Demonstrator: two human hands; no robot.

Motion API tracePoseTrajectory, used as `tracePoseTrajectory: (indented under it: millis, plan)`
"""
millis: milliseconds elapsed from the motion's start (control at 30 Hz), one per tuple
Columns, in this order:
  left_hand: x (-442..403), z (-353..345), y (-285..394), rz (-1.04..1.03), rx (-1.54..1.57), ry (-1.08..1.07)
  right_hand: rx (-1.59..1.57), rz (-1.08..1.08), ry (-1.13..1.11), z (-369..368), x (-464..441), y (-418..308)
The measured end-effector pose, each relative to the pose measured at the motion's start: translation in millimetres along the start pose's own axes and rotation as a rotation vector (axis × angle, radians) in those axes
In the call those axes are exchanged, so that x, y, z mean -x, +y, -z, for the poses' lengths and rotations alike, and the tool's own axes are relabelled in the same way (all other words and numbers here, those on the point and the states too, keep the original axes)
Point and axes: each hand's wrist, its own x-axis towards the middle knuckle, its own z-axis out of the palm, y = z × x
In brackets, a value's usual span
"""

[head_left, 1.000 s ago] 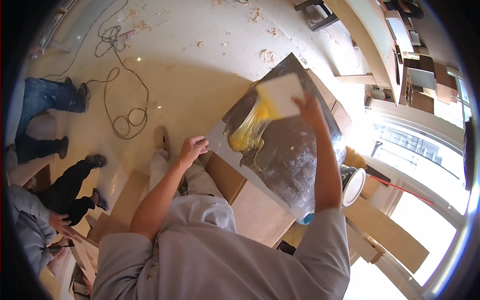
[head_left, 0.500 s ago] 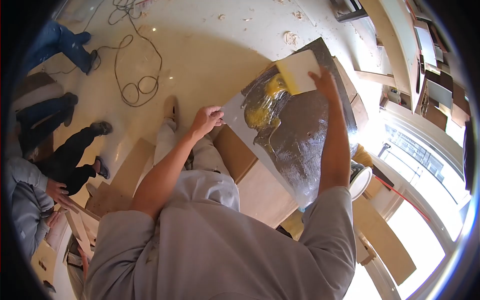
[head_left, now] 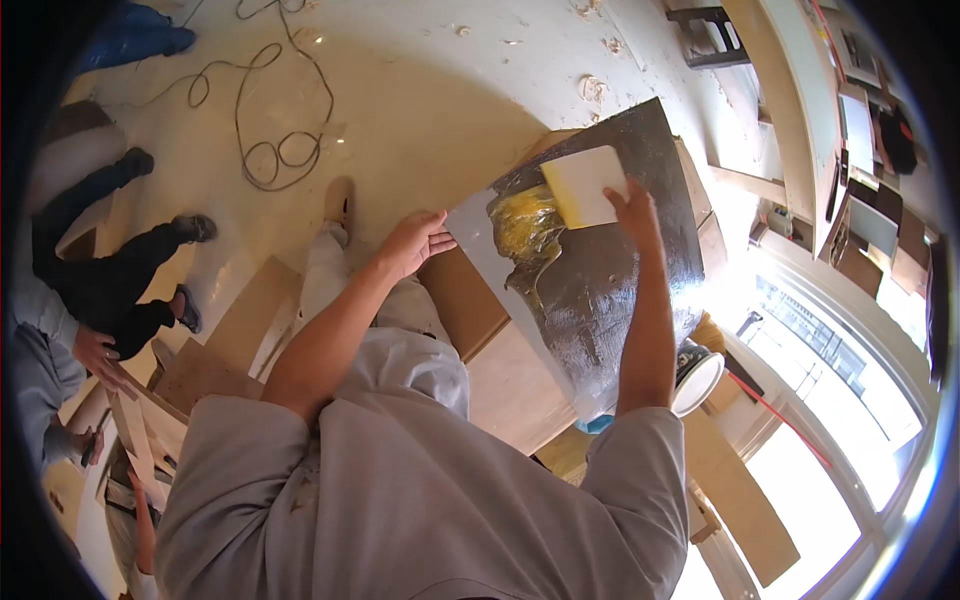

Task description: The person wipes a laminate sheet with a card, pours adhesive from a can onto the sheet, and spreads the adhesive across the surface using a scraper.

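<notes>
My right hand (head_left: 637, 212) grips a flat white spreader (head_left: 595, 185) whose left edge is smeared yellow. It rests on a grey sheet (head_left: 480, 222), just right of a thick, glossy puddle of yellow glue (head_left: 527, 225). A dark, wet-looking coat covers most of the sheet, while a lighter strip shows along its left side. My left hand (head_left: 418, 242) is at the sheet's left corner, thumb above and fingers beside the edge, holding it. The sheet lies over a wooden box or bench (head_left: 515, 385).
A white-rimmed bucket (head_left: 698, 385) stands right of the sheet. A dark cable (head_left: 240, 130) loops over the floor, with wood shavings (head_left: 592, 90) farther up. Other people sit at left, one person's hand (head_left: 97, 352) near wooden pieces. Shelving with boards (head_left: 875, 225) is at right.
The spreader in my right hand has moved down and left, toward the glue puddle, which has been pushed left. My left hand's fingers have straightened somewhat at the corner. The view has shifted slightly.
</notes>
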Motion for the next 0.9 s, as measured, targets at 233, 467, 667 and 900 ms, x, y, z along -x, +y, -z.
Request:
tracePoseTrajectory:
  millis: [233,467,667,900]
  plan:
    - [20.6,1.4,-18.6,0.005,0.338,-0.144,-0.029,0.185,-0.142,-75.5,-10.4,-73.0]
    - [1.2,12.8,-29.4,-0.030,0.121,-0.168,-0.028,0.198,-0.251,-28.1,-36.7,-59.9]
    - [-6.7,12.6,-32.7,-0.078,0.137,-0.136,0.200,0.390,-0.273,-77.9,-38.0,-77.1]
    - [3.0,16.9,-13.7,0.072,0.381,-0.258,0.118,0.201,-0.401,-19.8,-34.4,-80.9]
